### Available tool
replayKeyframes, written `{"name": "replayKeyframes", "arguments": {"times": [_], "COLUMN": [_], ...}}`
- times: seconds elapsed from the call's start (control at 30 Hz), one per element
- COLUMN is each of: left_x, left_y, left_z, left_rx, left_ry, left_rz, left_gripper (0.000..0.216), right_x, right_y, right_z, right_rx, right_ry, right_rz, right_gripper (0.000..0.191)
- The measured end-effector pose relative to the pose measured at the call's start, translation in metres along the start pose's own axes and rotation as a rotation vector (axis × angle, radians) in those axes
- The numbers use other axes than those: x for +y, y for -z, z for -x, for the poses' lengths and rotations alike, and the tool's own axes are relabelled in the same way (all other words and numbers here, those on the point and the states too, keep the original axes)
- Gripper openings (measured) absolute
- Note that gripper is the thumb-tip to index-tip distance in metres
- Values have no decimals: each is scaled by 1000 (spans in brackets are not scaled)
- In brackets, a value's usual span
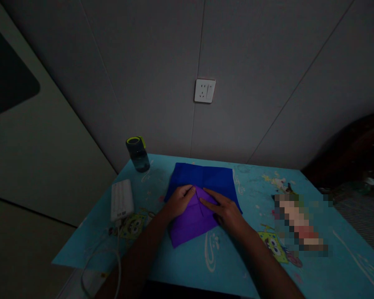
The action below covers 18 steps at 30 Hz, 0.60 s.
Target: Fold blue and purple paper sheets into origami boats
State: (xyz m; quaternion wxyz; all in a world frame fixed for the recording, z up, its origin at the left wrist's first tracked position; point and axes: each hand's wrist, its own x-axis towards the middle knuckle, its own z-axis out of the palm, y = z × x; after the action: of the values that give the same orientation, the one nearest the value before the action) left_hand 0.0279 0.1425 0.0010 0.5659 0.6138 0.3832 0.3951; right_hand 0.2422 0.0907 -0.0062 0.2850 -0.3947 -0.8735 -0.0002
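Observation:
A purple folded paper [190,224] lies on a blue sheet [205,176] in the middle of a light blue cartoon-print table [230,261]. My left hand [179,201] rests on the purple paper's left side, fingers curled and pressing down near its top corner. My right hand [226,207] lies flat on the right side, fingers stretched toward the centre crease. The two hands' fingertips nearly meet at the fold.
A white power bank [121,199] with a white cable [112,253] lies at the table's left. A dark bottle with a green lid [137,154] stands at the back left corner. A wall socket [205,90] is above. A blurred patch [301,224] lies at the right.

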Motion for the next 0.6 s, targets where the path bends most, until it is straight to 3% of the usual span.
{"name": "replayKeyframes", "arguments": {"times": [0.3, 0.43, 0.6], "left_x": [-6, -7, 0], "left_y": [1, 5, 3], "left_z": [-2, -5, -4], "left_rx": [38, 256, 652], "left_ry": [-13, -37, -130], "left_rz": [3, 4, -20], "left_gripper": [31, 28, 26], "right_x": [-2, -3, -9], "right_y": [6, 10, 3], "right_z": [-2, -5, -7], "right_rx": [-63, 66, 370], "right_ry": [15, -130, -498], "right_rz": [14, -14, -256], "right_gripper": [65, 60, 69]}}
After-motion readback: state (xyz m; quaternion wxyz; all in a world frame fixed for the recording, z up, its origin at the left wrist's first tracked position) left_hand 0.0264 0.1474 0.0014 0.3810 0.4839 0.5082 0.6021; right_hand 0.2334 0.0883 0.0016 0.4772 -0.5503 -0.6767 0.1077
